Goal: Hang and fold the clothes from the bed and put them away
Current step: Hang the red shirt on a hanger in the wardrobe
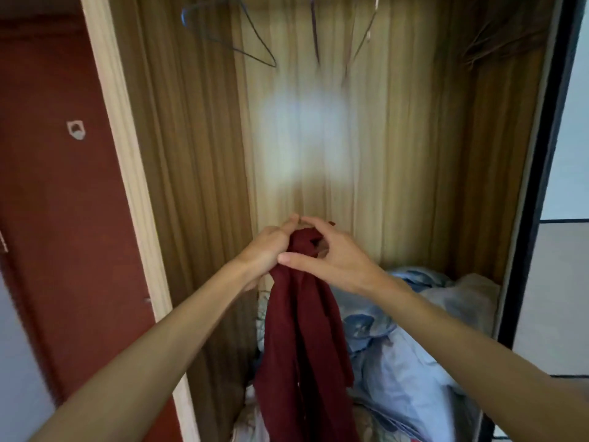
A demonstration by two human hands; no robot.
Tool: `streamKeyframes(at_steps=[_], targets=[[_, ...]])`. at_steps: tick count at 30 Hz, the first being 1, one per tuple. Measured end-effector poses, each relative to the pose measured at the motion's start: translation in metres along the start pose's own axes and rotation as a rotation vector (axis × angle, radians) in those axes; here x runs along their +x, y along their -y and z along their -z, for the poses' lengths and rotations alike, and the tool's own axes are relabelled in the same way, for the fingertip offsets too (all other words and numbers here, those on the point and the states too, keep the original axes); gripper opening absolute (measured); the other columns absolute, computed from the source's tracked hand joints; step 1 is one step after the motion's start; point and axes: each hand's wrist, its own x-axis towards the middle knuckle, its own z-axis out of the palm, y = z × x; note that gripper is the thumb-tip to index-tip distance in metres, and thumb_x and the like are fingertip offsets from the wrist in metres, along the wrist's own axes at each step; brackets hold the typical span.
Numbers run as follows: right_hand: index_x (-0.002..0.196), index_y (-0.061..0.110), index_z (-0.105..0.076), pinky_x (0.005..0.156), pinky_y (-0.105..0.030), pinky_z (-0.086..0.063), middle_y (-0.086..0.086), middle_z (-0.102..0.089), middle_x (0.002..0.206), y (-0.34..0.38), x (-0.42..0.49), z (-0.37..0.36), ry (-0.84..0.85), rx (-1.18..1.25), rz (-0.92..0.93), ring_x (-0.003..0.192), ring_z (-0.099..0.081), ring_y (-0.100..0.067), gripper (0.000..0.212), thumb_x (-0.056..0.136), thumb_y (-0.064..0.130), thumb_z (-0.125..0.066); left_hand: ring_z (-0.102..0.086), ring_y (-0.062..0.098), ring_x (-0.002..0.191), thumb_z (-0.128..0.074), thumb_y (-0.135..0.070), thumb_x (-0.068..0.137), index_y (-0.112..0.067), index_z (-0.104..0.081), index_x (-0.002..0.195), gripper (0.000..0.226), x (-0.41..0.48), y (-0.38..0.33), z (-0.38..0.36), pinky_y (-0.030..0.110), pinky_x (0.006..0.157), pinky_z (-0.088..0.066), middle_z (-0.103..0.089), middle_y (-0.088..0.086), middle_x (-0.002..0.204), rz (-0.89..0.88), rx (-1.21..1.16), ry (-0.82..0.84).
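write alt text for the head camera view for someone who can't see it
The left hand and right hand hold the bunched top of a dark red garment, which hangs down in front of an open wooden wardrobe. Empty wire hangers hang above, and pale blue fabric is heaped inside at lower right.

Bare hands, the left hand (266, 250) and the right hand (338, 260), on slim bare forearms, fingernails short.

A dark maroon garment of soft fabric (306, 346) hangs in long bunched folds at the centre, in front of the open wooden wardrobe (414, 154). Its gathered top is clutched by the left grip (266, 250) from the left. The right grip (331, 256) curls over it from the right.
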Motion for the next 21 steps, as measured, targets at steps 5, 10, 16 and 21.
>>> streamKeyframes(at_steps=[5,10,16,21], targets=[[0.109,0.022,-0.074,0.076,-0.009,-0.050,0.015,-0.070,0.093,0.003,0.025,0.011,0.000,-0.075,-0.006,0.084,-0.065,-0.002,0.028,0.084,0.012,-0.067,-0.073,0.018,0.081,-0.061,-0.065,0.085,-0.010,-0.073,0.089,0.056,-0.003,-0.025,0.041,0.032,0.080,-0.058,-0.076,0.004,0.083,0.000,0.163,-0.101],[0.090,0.009,-0.074,0.053,-0.010,-0.039,0.001,-0.068,0.076,-0.017,0.051,0.041,-0.042,-0.251,-0.059,0.063,-0.059,-0.003,0.012,0.094,0.018,-0.067,-0.075,0.022,0.080,-0.075,-0.033,0.086,-0.004,-0.077,0.090,0.030,0.004,-0.051,0.101,0.029,0.074,-0.060,-0.077,0.009,0.086,-0.065,0.381,-0.125],[0.109,0.019,-0.073,0.087,-0.033,-0.045,-0.013,-0.062,0.112,-0.009,0.109,0.093,-0.151,-0.791,-0.205,0.110,-0.054,-0.029,0.032,0.088,0.042,-0.069,-0.068,0.022,0.082,-0.066,-0.032,0.094,-0.005,-0.071,0.096,0.028,0.034,-0.081,0.144,0.033,0.066,-0.059,-0.070,0.008,0.092,0.061,0.646,-0.191],[0.078,0.002,-0.068,0.042,-0.020,-0.047,-0.005,-0.063,0.052,0.062,0.163,0.088,-0.241,-0.226,-0.247,0.038,-0.058,-0.010,0.018,0.079,0.019,-0.075,-0.058,0.009,0.037,-0.049,-0.017,0.103,-0.008,-0.058,0.083,0.023,0.065,-0.096,0.132,0.020,0.036,-0.046,-0.061,0.002,0.050,0.150,0.230,-0.149]])
